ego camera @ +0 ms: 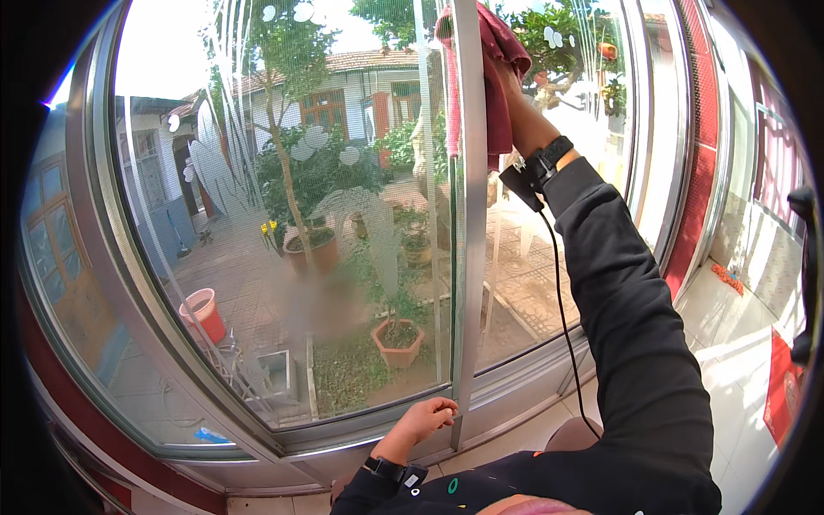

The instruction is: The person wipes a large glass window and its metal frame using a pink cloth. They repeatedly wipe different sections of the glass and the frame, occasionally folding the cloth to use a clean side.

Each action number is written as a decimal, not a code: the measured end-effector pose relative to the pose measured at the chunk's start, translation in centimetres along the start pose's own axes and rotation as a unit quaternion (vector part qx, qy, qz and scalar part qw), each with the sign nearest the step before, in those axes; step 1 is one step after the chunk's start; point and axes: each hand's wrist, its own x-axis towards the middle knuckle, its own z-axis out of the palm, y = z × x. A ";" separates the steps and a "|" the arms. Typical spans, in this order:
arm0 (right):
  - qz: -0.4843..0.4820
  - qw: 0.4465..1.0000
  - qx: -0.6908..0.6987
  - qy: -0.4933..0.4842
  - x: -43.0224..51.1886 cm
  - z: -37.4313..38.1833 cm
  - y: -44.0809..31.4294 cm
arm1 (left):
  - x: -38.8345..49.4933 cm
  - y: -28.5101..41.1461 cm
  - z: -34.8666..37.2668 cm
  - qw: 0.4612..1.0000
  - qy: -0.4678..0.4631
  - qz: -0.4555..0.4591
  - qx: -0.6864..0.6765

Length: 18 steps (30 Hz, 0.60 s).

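Note:
My right hand (506, 74) is raised high, pressing a dark red cloth (497, 122) to the glass pane beside the upright metal window frame (471, 206). The cloth hides most of its fingers. Part of the cloth, or its reflection, shows left of that upright. Low in the view, my left hand (430, 417) is loosely curled near the bottom rail, with no object visible in it; whether it touches the frame I cannot tell. Each wrist wears a black strap with a small device, and a black cable (561, 277) hangs from the right one. The left glass pane (360, 283) bears white plant-shaped decoration.
Behind the glass lie a paved courtyard with potted trees, a hexagonal planter (398, 344) and a pink bucket (205, 315). A blue item (211, 436) lies at the lower left. On the right are a tiled floor (714, 373), an orange mop head (727, 279) and a red mat (780, 386).

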 end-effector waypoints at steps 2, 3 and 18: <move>-0.030 0.998 0.022 0.054 3.1 -0.1 0.4 | 0.5 0.0 0.1 1.000 -0.014 -0.011 0.004; -0.045 0.997 0.007 0.062 4.4 -0.1 0.7 | 1.0 0.0 0.1 1.000 -0.023 -0.022 0.001; -0.023 0.979 -0.203 0.024 13.2 -4.2 17.2 | 5.5 -1.5 1.1 0.991 -0.092 -0.066 0.064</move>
